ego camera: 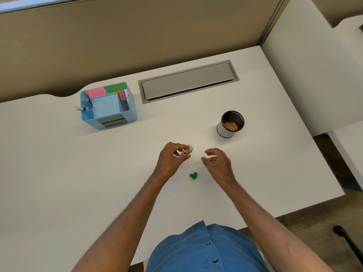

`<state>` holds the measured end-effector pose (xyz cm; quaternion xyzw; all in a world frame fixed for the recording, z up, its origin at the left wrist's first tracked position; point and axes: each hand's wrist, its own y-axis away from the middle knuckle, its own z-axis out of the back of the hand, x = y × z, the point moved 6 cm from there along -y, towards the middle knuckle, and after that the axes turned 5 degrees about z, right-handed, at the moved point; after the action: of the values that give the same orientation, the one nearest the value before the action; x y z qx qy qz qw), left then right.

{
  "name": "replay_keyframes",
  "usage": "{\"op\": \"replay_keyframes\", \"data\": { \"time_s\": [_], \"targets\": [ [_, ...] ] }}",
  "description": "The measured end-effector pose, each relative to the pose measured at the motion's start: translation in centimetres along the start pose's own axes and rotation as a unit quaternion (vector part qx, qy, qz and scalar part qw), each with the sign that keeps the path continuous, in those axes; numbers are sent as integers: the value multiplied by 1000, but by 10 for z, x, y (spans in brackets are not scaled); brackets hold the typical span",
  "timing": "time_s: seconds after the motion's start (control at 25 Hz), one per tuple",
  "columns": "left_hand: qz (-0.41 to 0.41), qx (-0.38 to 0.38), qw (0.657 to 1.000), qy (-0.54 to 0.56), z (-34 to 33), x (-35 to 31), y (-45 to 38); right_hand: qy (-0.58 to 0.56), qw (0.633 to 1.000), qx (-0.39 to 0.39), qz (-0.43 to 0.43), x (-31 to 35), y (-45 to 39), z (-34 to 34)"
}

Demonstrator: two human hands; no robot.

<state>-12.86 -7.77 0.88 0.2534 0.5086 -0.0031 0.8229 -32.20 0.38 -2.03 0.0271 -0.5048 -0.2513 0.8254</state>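
My left hand [172,157] pinches a small clear tube [187,150] with brownish contents, holding it tilted just above the white desk [78,173], its open mouth facing up and to the right. My right hand [218,160] hovers a short way to the right of the tube, fingers loosely curled and holding nothing. A small green cap [193,175] lies on the desk between and below the two hands. A black mesh cup [230,123] with copper-coloured bits inside stands behind my right hand.
A blue desk organiser [108,107] with sticky notes, pens and a marker stands at the back left. A grey cable hatch [187,81] is set into the desk at the back. A white partition [314,75] closes the right side.
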Motion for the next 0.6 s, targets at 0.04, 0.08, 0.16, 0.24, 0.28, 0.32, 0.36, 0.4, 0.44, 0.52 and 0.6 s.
{"op": "replay_keyframes", "data": {
  "time_s": [0.04,0.08,0.16,0.24,0.28,0.32,0.36,0.4,0.44,0.52,0.6],
  "targets": [
    [2,11,1000,22,-5,-6,-3,-33,999,-6,4,7,-3,7],
    [2,23,999,41,-11,-14,-6,-56,998,5,15,15,-5,13],
    [-4,42,997,62,-23,-29,-11,-79,995,41,39,29,-6,18],
    [-7,58,996,71,-35,-41,-18,-93,993,46,59,36,-7,23],
    [-8,68,995,72,-42,-45,-21,-103,992,35,64,37,-8,28],
    [-8,78,994,72,-48,-48,-24,-114,991,23,66,37,-9,32],
    [-9,86,994,70,-53,-50,-26,-125,990,11,66,35,-9,36],
    [-10,96,993,67,-59,-53,-28,-133,989,1,66,33,-11,41],
    [-11,104,992,64,-63,-55,-30,-138,988,-7,66,31,-11,45],
    [-16,119,991,55,-71,-59,-33,-139,988,-19,63,26,-13,52],
    [-21,130,990,49,-77,-63,-39,-132,989,-37,54,20,-17,63]
  ]
}}
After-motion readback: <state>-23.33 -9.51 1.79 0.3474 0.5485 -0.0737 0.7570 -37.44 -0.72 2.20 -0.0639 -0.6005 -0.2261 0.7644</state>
